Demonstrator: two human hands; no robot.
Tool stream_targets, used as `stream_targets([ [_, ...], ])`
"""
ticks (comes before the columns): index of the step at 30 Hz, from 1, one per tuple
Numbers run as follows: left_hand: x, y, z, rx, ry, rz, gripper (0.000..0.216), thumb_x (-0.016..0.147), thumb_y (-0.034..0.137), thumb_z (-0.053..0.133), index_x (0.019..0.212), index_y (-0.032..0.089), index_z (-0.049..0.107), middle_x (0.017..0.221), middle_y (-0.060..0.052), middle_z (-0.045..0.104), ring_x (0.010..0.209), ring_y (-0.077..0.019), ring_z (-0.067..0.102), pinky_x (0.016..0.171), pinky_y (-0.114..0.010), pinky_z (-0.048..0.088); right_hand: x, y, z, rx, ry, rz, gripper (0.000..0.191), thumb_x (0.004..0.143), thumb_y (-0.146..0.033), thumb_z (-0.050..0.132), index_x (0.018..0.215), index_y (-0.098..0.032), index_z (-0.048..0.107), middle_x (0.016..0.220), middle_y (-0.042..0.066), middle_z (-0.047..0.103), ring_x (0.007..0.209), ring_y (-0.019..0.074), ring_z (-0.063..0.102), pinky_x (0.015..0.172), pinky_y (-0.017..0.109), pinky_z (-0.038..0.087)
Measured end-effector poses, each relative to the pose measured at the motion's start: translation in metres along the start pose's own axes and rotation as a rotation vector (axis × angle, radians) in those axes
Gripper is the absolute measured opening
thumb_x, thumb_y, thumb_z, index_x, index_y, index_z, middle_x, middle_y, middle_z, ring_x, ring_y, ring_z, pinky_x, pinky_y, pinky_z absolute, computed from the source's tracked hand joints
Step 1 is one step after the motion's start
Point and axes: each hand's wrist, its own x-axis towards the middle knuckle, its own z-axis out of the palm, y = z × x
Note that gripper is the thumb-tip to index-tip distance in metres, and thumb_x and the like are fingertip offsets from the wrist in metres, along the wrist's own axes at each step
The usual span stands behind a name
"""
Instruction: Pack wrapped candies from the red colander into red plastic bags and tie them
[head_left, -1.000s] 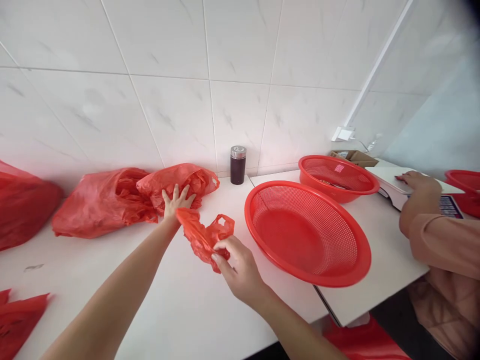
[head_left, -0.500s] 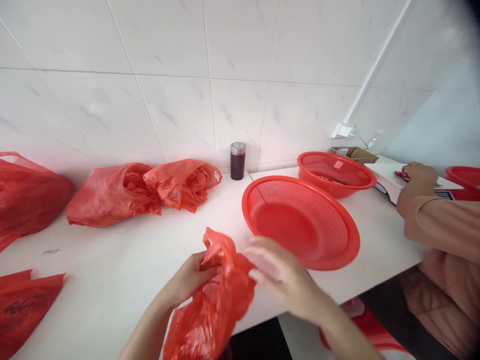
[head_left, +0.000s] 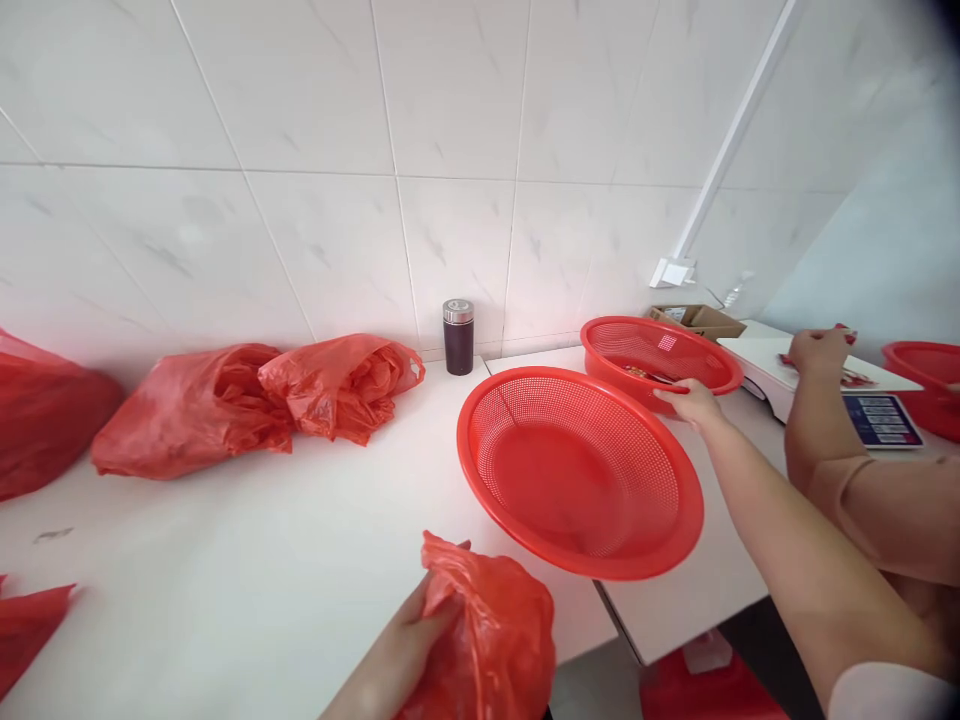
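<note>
My left hand (head_left: 435, 620) is closed around the top of a crumpled red plastic bag (head_left: 499, 630) at the front edge of the table. Reaching far to the right, my right hand (head_left: 694, 402) grips the near rim of the rear red basket (head_left: 619, 383); its thumb side shows over the rim, the other fingers are partly hidden. A few small colourful packets (head_left: 637, 372) lie inside that basket. Between my two hands sits a larger red perforated basket (head_left: 555, 480) with nothing in it.
Bundled red bags (head_left: 187, 410) lie along the wall on the left. A dark tumbler (head_left: 459, 340) stands at the back. On the right, a co-worker's hand (head_left: 817, 352) is over a white scale (head_left: 787, 365) beside a cardboard box (head_left: 701, 320). A gap runs between two tables.
My right hand has left the red bag and moved right to the rear basket's rim. The left hand still holds the bag, now slightly lower and further right. The co-worker's hand has lifted slightly.
</note>
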Motion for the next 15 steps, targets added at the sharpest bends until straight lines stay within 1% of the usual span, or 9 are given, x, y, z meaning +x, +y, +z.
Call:
stream_targets([
  [2, 0.006, -0.009, 0.017, -0.043, -0.044, -0.055, 0.059, 0.074, 0.032, 0.075, 0.131, 0.028, 0.058, 0.110, -0.008, 0.073, 0.100, -0.0273, 0.069, 0.092, -0.039, 0.051, 0.006, 0.000, 0.005, 0.115, 0.024, 0.095, 0.020, 0.073, -0.027, 0.069, 0.074, -0.020, 0.051, 0.085, 0.012, 0.063, 0.070, 0.0159, 0.061, 0.057, 0.030, 0.047],
  [5, 0.017, -0.014, 0.042, -0.106, -0.102, -0.064, 0.068, 0.072, 0.026, 0.074, 0.136, 0.023, 0.053, 0.113, -0.010, 0.072, 0.103, -0.0293, 0.068, 0.093, -0.038, 0.050, 0.016, -0.010, 0.001, 0.298, 0.050, 0.124, 0.021, 0.076, -0.024, 0.068, 0.083, -0.019, 0.049, 0.097, 0.015, 0.061, 0.077, 0.0152, 0.064, 0.062, 0.028, 0.051],
  [7, 0.030, -0.014, 0.060, -0.132, -0.150, -0.067, 0.072, 0.071, 0.023, 0.072, 0.139, 0.020, 0.048, 0.115, -0.012, 0.071, 0.102, -0.0296, 0.069, 0.088, -0.037, 0.051, 0.016, -0.021, -0.009, 0.400, 0.062, 0.093, 0.022, 0.078, -0.024, 0.067, 0.089, -0.020, 0.048, 0.103, 0.014, 0.060, 0.081, 0.0138, 0.064, 0.067, 0.026, 0.052],
  [10, 0.060, -0.006, 0.086, -0.104, -0.198, -0.064, 0.074, 0.075, 0.021, 0.065, 0.144, 0.024, 0.040, 0.111, -0.011, 0.072, 0.089, -0.0266, 0.072, 0.076, -0.035, 0.053, 0.003, -0.040, -0.030, 0.498, 0.067, 0.016, 0.026, 0.078, -0.021, 0.069, 0.096, -0.021, 0.050, 0.103, 0.011, 0.061, 0.086, 0.0129, 0.065, 0.073, 0.026, 0.053],
  [11, 0.072, -0.002, 0.094, -0.088, -0.212, -0.049, 0.072, 0.076, 0.019, 0.064, 0.143, 0.026, 0.040, 0.108, -0.009, 0.072, 0.085, -0.0246, 0.072, 0.074, -0.034, 0.053, -0.005, -0.047, -0.038, 0.524, 0.055, -0.024, 0.027, 0.077, -0.019, 0.069, 0.097, -0.021, 0.051, 0.101, 0.010, 0.062, 0.087, 0.0133, 0.066, 0.076, 0.026, 0.054],
  [12, 0.084, 0.002, 0.101, -0.051, -0.216, -0.055, 0.068, 0.075, 0.017, 0.063, 0.140, 0.026, 0.044, 0.103, -0.008, 0.073, 0.079, -0.0226, 0.072, 0.071, -0.033, 0.053, -0.015, -0.054, -0.046, 0.550, 0.034, -0.067, 0.027, 0.077, -0.018, 0.070, 0.097, -0.022, 0.052, 0.098, 0.008, 0.063, 0.089, 0.0142, 0.067, 0.078, 0.027, 0.054],
  [14, 0.102, 0.009, 0.110, -0.033, -0.224, -0.059, 0.054, 0.076, 0.014, 0.061, 0.129, 0.022, 0.055, 0.093, -0.008, 0.074, 0.069, -0.0198, 0.070, 0.068, -0.031, 0.053, -0.040, -0.067, -0.061, 0.594, -0.032, -0.131, 0.026, 0.076, -0.017, 0.070, 0.096, -0.022, 0.055, 0.091, 0.007, 0.064, 0.090, 0.0166, 0.068, 0.083, 0.031, 0.054],
  [15, 0.106, 0.012, 0.111, -0.032, -0.227, -0.062, 0.046, 0.076, 0.014, 0.062, 0.122, 0.019, 0.060, 0.089, -0.009, 0.073, 0.066, -0.0191, 0.069, 0.067, -0.030, 0.053, -0.054, -0.073, -0.067, 0.613, -0.079, -0.146, 0.026, 0.075, -0.018, 0.070, 0.096, -0.023, 0.056, 0.089, 0.006, 0.064, 0.089, 0.0178, 0.069, 0.084, 0.034, 0.054],
])
